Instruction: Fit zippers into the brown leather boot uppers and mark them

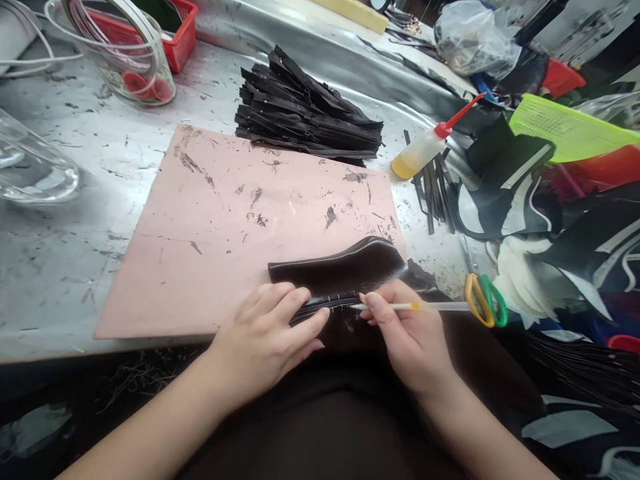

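A shiny black leather boot upper [345, 257] lies at the near edge of a pink board, partly hanging over it. A black zipper [313, 308] runs along it, with short white marks beside the teeth. My left hand [273, 327] is closed over the near side of the upper, fingers pressed against the zipper; part of its grip is hidden. Pinched in my right hand [413, 327] is a slim marking pen [445, 307] with a pale body and a yellow band. Its tip touches or nearly touches the leather beside the zipper.
Beyond the pink board [210, 220] lies a pile of black zippers [305, 113]. A red-tipped bottle [420, 150] holds yellow liquid. Scissors [485, 300], black cut pieces [505, 180] and a lime basket [570, 130] crowd the right. Clear containers and a red basket [180, 40] stand left.
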Action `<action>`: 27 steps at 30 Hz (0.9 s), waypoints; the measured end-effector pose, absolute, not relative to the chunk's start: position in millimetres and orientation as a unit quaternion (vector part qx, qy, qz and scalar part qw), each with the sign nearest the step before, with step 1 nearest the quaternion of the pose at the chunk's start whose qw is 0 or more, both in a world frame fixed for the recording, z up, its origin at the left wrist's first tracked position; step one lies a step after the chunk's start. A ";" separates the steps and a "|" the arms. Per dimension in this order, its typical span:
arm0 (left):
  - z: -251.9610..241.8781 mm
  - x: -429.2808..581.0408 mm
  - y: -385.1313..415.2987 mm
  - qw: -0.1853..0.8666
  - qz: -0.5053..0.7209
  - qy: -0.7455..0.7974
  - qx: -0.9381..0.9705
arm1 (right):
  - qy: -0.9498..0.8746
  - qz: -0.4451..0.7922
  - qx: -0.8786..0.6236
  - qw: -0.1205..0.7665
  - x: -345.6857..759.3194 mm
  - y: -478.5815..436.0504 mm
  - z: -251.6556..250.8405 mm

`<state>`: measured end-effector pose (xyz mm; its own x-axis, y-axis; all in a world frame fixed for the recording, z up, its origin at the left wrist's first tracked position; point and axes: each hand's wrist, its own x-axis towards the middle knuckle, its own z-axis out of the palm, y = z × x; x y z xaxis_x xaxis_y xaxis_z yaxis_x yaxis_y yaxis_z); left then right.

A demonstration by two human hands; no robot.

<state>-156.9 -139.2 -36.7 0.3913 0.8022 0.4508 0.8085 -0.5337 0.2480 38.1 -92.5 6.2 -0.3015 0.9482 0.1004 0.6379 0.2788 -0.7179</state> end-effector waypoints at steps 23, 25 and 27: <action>-39.2 -155.9 -139.2 0.006 -0.272 -0.485 -0.831 | -0.745 0.273 -0.546 0.268 38.0 -90.8 7.3; -39.7 -155.7 -139.2 0.004 -0.274 -0.486 -0.830 | -0.737 0.264 -0.555 0.281 38.8 -90.6 10.8; -40.2 -155.7 -139.1 0.007 -0.278 -0.486 -0.829 | -0.732 0.254 -0.564 0.285 39.8 -90.0 13.3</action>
<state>-155.7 -139.1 -40.2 0.3743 0.8010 0.4672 0.8088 -0.5285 0.2579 39.8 -90.0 13.3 -0.2010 0.9707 0.1318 0.6813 0.2352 -0.6932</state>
